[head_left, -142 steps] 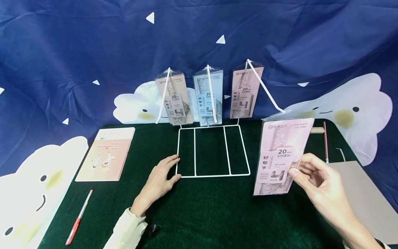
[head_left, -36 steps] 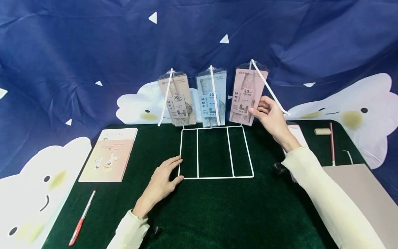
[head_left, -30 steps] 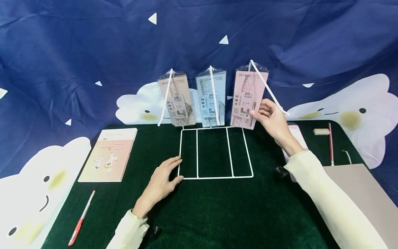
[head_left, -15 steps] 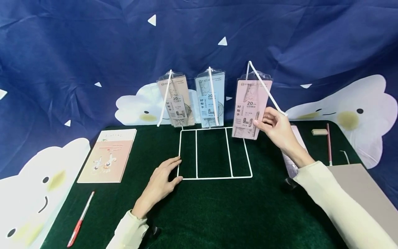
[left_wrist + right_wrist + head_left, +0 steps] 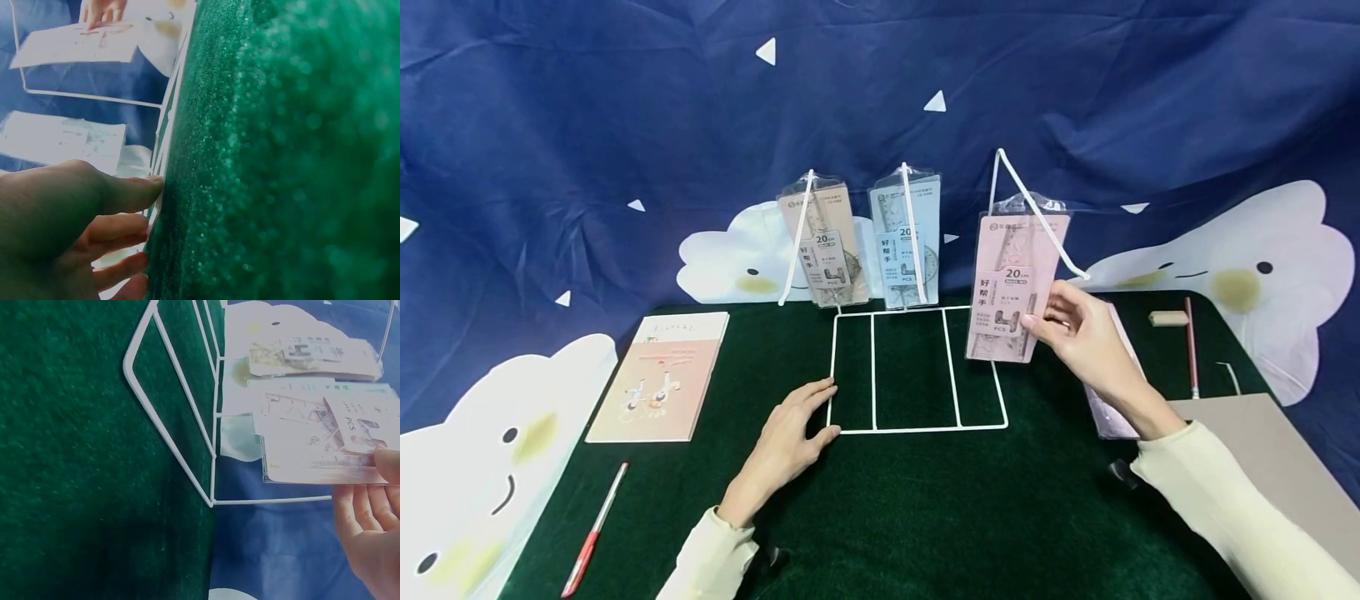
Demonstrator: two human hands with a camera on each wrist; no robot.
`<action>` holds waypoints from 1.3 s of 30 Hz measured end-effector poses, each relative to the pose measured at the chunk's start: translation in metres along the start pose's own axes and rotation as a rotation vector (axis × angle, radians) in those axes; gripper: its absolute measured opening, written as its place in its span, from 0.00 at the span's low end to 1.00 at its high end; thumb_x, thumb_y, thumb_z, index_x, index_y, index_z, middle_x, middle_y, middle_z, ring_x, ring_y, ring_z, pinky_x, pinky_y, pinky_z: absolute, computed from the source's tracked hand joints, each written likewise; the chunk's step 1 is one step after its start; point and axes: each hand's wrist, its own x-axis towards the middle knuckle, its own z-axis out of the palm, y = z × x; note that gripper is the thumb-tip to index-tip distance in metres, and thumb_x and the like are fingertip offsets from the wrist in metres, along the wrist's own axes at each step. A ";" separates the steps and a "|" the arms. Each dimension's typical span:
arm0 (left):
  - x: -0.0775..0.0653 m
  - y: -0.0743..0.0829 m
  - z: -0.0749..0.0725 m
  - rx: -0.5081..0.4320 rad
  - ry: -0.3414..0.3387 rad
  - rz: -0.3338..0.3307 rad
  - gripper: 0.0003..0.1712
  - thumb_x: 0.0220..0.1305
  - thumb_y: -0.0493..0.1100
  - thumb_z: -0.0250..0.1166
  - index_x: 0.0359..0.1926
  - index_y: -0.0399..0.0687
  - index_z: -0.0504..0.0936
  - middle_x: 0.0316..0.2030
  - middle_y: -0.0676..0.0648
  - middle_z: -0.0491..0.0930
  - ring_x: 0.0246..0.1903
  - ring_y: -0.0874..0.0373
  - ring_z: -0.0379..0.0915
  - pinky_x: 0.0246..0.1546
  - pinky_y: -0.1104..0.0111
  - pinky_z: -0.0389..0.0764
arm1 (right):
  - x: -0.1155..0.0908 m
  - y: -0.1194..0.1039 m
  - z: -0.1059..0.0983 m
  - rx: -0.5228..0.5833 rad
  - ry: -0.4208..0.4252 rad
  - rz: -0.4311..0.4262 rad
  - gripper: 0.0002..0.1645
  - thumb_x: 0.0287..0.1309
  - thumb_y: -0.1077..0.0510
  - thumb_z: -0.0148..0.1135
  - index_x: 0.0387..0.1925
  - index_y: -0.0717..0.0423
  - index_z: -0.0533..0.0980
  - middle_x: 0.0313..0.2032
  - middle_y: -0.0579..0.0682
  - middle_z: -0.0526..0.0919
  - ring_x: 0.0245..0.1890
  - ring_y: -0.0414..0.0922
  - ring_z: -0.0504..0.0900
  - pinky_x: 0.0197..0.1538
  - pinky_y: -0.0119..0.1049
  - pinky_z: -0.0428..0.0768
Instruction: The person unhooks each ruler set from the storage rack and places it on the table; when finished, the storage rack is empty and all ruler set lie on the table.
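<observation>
My right hand [image 5: 1086,337] pinches the lower right edge of a pink ruler set [image 5: 1011,250] in a clear sleeve, thumb in front. The sleeve's top meets the slanted right arm of a white wire display rack [image 5: 917,431]; whether the arm still passes through its hole, I cannot tell. A beige ruler set [image 5: 842,217] and a blue ruler set [image 5: 887,200] hang on the other two arms. My left hand [image 5: 782,433] rests at the rack base's left side, fingertips and thumb touching the wire. Another pink ruler set [image 5: 1108,417] lies partly hidden by my right wrist.
A pink booklet [image 5: 658,379] and a red pen [image 5: 593,533] lie on the left of the green cloth. At the right are an eraser-like beige block [image 5: 1168,318], a dark red pencil [image 5: 1191,350], a small bent white piece [image 5: 1230,377] and a grey board [image 5: 1277,467].
First my right hand laid one pink ruler set on the cloth at the right. It then gripped another on the right arm and drew it forward and down. The left hand stayed put.
</observation>
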 end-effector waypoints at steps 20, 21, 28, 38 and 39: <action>0.000 0.000 0.000 -0.011 -0.012 -0.012 0.35 0.70 0.48 0.71 0.75 0.47 0.72 0.77 0.50 0.65 0.76 0.48 0.59 0.71 0.40 0.64 | -0.048 -0.016 -0.012 -0.010 -0.050 -0.082 0.25 0.66 0.74 0.64 0.63 0.65 0.75 0.51 0.39 0.88 0.51 0.35 0.86 0.52 0.26 0.82; 0.000 0.000 0.000 -0.011 -0.011 -0.012 0.35 0.70 0.48 0.71 0.75 0.47 0.72 0.77 0.50 0.65 0.76 0.48 0.59 0.70 0.40 0.64 | -0.050 -0.017 -0.013 -0.009 -0.052 -0.084 0.25 0.66 0.74 0.64 0.63 0.65 0.75 0.51 0.39 0.88 0.51 0.35 0.86 0.52 0.26 0.83; -0.001 0.001 -0.001 -0.018 -0.011 -0.012 0.36 0.70 0.48 0.71 0.75 0.47 0.72 0.77 0.49 0.65 0.76 0.47 0.59 0.71 0.39 0.63 | -0.066 -0.023 -0.017 0.014 -0.060 -0.071 0.22 0.65 0.75 0.63 0.59 0.66 0.75 0.50 0.45 0.88 0.49 0.36 0.87 0.49 0.27 0.84; -0.001 0.002 -0.001 -0.019 -0.012 -0.014 0.36 0.70 0.47 0.71 0.75 0.46 0.72 0.77 0.48 0.65 0.76 0.46 0.59 0.70 0.38 0.63 | -0.082 -0.033 -0.021 0.040 -0.071 -0.073 0.23 0.65 0.77 0.62 0.61 0.67 0.75 0.51 0.48 0.88 0.51 0.38 0.87 0.50 0.28 0.84; 0.000 0.002 -0.001 -0.018 -0.011 -0.012 0.36 0.70 0.47 0.71 0.75 0.46 0.72 0.77 0.48 0.65 0.76 0.46 0.59 0.70 0.38 0.63 | -0.083 -0.034 -0.022 0.040 -0.072 -0.075 0.23 0.65 0.77 0.62 0.61 0.67 0.75 0.52 0.48 0.88 0.51 0.38 0.87 0.50 0.28 0.84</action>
